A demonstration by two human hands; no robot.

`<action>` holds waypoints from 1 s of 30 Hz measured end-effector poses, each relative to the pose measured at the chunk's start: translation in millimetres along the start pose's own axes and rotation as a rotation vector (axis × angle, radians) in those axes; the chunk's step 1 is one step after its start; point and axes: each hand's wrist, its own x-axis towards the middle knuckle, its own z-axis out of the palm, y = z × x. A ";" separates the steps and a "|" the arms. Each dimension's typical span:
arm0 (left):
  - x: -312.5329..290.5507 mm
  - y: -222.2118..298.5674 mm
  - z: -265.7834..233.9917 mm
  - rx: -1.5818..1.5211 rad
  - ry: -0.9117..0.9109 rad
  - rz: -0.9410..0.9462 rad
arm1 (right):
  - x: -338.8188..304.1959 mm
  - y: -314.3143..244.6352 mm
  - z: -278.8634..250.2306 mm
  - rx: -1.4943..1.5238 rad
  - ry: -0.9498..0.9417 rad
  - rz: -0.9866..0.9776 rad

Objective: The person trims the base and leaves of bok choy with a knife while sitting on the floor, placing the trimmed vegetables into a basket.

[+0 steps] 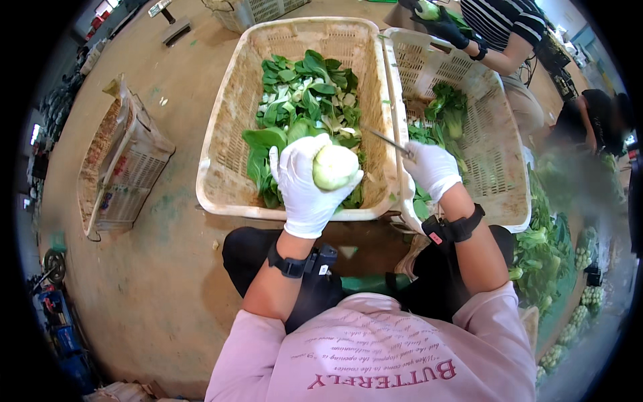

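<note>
In my white-gloved left hand [305, 181] is a head of bok choy [335, 167], its pale round base turned toward me and its green leaves pointing away. The fingers wrap around it above the near edge of a large beige plastic crate [221, 134]. Loose bok choy leaves and pale trimmings [311, 94] lie in that crate. My right hand [430, 167], also gloved in white, grips a knife [385, 139] by its handle, which the fingers mostly hide. The thin blade points left and away from me, over the crate's right side and apart from the bok choy.
A second crate [489, 134] with some greens adjoins on the right. Across it, a person in a striped shirt [499, 27] holds bok choy in dark gloves. More bok choy [546, 248] is piled at the right. An upright crate [127, 161] stands on the floor at left.
</note>
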 end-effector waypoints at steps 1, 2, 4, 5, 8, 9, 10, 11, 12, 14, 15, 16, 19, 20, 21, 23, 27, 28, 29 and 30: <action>-1.6 -3.0 1.6 -0.004 0.007 -0.029 | -0.1 -8.0 -1.2 0.157 0.073 -0.029; -1.5 -3.5 6.5 -0.061 0.026 -0.027 | -1.6 -9.3 1.3 0.601 0.081 -0.068; -1.8 -4.8 10.4 -0.114 0.041 -0.024 | -15.3 -35.7 -15.1 1.342 -0.129 -0.093; -3.4 -1.0 11.6 0.015 0.068 0.012 | -20.6 -38.6 -10.7 1.415 -0.226 -0.058; -15.7 9.9 20.1 0.239 0.094 0.086 | -33.1 -54.4 13.0 1.379 -0.271 -0.093; -17.8 12.4 24.3 0.330 0.094 0.127 | -32.2 -53.9 22.7 1.427 -0.214 -0.066; -17.8 13.0 26.2 0.323 0.060 0.123 | -31.4 -51.1 26.8 1.451 -0.184 -0.056; -14.7 14.6 25.8 0.326 0.066 0.126 | -30.5 -51.0 27.5 1.473 -0.155 -0.048; -10.6 16.8 24.2 0.243 0.022 0.088 | -29.8 -48.9 24.9 1.549 -0.042 -0.114; -5.1 14.1 22.6 0.063 -0.053 0.025 | -31.0 -43.9 11.3 1.564 0.135 -0.145; -1.5 15.7 19.4 0.030 -0.050 -0.007 | -25.1 -37.6 14.9 1.467 0.294 -0.185; -2.2 10.0 23.5 -0.035 -0.029 -0.042 | -25.4 -34.2 10.4 1.497 0.314 -0.185; -7.8 -10.0 29.8 -0.483 -0.164 -0.317 | -28.7 -33.0 3.5 1.475 0.329 -0.209; -5.0 -7.1 29.6 -0.765 -0.261 -0.540 | -32.0 -34.3 5.4 1.390 0.327 -0.215; -2.9 -2.7 27.8 -1.048 -0.354 -0.763 | -35.3 -35.7 7.1 1.305 0.324 -0.222; -8.0 -4.6 30.7 -1.381 -0.458 -1.066 | -38.3 -30.1 14.9 1.142 0.199 -0.244; -11.7 -11.8 38.5 -1.532 -0.182 -1.104 | -36.2 -48.0 28.1 1.364 0.257 -0.323; -13.8 -17.9 38.7 -1.540 -0.183 -1.121 | -37.3 -55.0 26.8 1.611 0.280 -0.302; -13.8 -15.6 39.7 -1.541 -0.198 -1.122 | -38.9 -52.6 25.0 1.610 0.292 -0.295; -14.6 -11.5 41.2 -1.616 -0.213 -1.093 | -41.0 -48.6 23.2 1.591 0.105 -0.181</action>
